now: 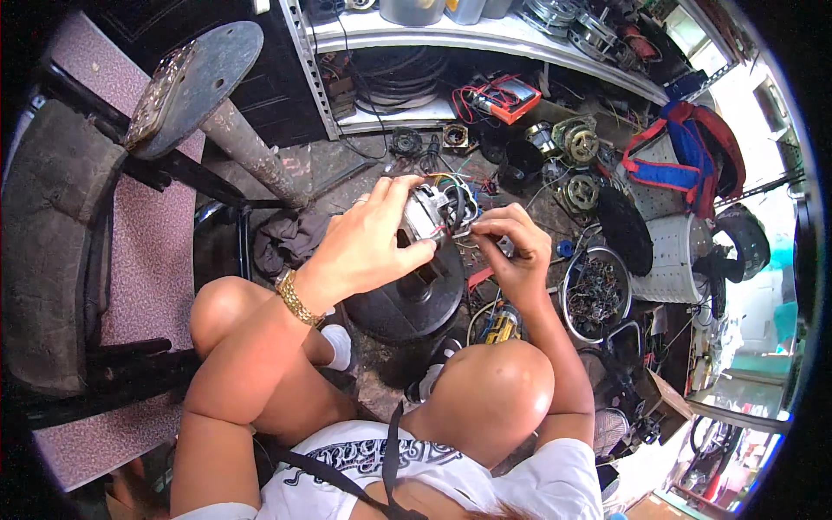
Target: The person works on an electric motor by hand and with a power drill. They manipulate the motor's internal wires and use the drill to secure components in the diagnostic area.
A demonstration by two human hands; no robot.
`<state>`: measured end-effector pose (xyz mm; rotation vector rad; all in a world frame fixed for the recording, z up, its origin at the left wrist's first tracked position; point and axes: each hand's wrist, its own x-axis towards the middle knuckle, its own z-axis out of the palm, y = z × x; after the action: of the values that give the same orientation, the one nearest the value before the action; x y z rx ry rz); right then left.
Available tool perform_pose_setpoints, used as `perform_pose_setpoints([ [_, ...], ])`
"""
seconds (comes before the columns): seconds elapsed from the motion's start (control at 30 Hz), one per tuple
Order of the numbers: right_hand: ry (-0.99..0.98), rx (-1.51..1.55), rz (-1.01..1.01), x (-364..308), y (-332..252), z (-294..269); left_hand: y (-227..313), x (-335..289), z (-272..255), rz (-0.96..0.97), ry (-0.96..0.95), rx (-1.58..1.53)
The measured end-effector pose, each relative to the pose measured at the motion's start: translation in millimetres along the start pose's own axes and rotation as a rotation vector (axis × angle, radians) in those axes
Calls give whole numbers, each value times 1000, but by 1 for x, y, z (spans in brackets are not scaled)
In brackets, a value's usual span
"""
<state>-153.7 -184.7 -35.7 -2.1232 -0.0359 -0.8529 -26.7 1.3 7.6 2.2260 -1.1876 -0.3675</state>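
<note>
My left hand (364, 238) grips a silvery electric motor (423, 215) from its left side, thumb at the near edge and fingers over the top. Loose wires (458, 192) in several colours stick out at the motor's right end. Close to that end, my right hand (522, 250) is closed in a pinch; what sits between thumb and fingers is too small to make out. Just below the motor stands a round black base (407, 303), partly covered by my left hand and the motor.
A metal bowl (596, 295) full of small scraps lies at the right. A yellow power tool (503, 324) rests by my knee. Beyond are motor parts (579, 143), a red box (511, 100) and a shelf (485, 36). A round metal plate on a post (247, 152) stands left.
</note>
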Motion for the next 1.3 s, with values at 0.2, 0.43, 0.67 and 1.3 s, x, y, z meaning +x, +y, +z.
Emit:
perform_pose_setpoints([
  [0.2,25,314,239,-18,5,11,9,5,8,-58,74,48],
  [0.43,72,184,157,-17,4,14,3,14,16,-68,114,10],
  [0.67,65,225,128,-15,5,20,4,20,16,-93,121,46],
  [1.3,204,644,389,-23,7,40,5,19,19,-129,136,-16],
])
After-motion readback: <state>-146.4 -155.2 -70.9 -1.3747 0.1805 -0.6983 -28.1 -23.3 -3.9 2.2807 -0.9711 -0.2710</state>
